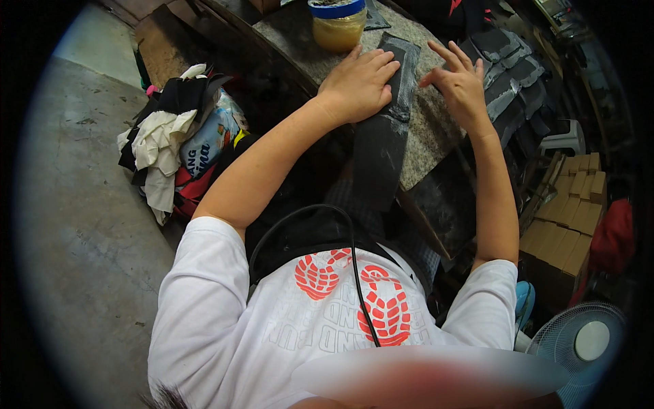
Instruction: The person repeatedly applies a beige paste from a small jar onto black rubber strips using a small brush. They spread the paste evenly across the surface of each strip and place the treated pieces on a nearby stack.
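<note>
A long black strip (381, 146), apparently of sheet material, lies over the stone-like board (428, 146), and its near end hangs past the edge. Its far part bears a panel with greyish, smeared borders (405, 85). My left hand (361, 83) rests flat on the left side of that panel, fingers stretched out. Just right of the strip, my right hand (462, 88) is raised with its outer fingers spread. Its thumb and forefinger seem pinched together; anything between them is too small to make out. Beyond my left hand stands a tub of yellowish paste (336, 34) with a blue rim.
Several black pieces with grey smeared edges (511, 71) are piled to the right. Farther right are a grey plastic stool (564, 136), stacked brown cartons (569, 204) and a fan (579, 347). A bag heaped with cloth scraps (163, 129) stands left on the concrete floor (88, 204).
</note>
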`<state>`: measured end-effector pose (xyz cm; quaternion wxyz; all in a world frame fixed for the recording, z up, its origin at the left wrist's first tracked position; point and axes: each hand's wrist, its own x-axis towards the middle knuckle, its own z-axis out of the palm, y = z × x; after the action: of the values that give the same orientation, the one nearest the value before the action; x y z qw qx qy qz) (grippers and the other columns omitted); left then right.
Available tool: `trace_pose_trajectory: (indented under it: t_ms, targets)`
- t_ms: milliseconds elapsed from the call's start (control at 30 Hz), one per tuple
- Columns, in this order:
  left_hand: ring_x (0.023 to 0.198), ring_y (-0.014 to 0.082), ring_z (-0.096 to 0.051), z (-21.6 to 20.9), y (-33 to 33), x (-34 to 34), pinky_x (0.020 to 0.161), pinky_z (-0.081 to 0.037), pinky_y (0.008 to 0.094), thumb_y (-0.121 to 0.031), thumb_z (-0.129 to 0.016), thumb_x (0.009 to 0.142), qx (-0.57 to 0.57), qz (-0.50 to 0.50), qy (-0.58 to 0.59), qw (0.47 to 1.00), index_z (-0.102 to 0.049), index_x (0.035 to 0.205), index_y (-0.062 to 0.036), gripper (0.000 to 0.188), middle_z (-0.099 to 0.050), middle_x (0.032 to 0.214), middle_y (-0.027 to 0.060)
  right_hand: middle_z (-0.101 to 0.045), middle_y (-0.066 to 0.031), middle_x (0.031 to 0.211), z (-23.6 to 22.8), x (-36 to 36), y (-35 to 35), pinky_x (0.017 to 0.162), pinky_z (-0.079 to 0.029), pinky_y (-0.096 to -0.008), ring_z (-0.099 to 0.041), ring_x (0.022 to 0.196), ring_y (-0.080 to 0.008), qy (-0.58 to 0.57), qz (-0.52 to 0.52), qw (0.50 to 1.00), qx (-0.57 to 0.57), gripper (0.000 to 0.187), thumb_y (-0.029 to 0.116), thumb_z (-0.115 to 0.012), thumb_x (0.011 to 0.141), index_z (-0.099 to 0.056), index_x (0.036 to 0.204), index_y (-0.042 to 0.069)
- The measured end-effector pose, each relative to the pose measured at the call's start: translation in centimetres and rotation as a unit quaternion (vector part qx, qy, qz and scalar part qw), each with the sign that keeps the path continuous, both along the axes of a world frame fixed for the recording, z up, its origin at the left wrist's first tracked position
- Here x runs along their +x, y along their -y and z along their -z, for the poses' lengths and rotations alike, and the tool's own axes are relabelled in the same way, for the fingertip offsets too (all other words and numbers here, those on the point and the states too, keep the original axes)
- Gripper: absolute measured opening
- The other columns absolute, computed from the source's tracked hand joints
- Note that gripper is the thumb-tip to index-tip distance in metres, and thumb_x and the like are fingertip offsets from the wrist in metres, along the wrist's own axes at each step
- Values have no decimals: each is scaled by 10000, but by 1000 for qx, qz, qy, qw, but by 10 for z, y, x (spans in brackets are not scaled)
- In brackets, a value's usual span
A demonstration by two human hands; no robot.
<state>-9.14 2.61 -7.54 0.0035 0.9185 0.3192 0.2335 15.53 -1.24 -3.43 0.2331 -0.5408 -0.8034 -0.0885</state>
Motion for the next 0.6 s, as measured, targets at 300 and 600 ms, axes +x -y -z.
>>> trace_pose_trajectory:
  t_ms: [300,600]
  targets:
    - [1377,337,-466,-13,4,-4,1175,-320,527,-367,-631,975,24,53,202,978,-544,1387,-46,530,-548,1414,157,-708,-115,1278,-37,-19,-63,1103,-396,-359,-574,1321,-254,-281,-84,954,-63,479,502,-532,1044,-723,1224,102]
    - [1185,369,-581,-43,-57,-38,1048,-428,439,-297,-678,966,76,-97,454,882,-622,1276,-1,432,-635,1239,193,-622,-47,1429,-97,-48,-61,1178,-301,-545,-514,1378,-285,125,-47,991,16,591,611,-745,834,-713,1315,270]
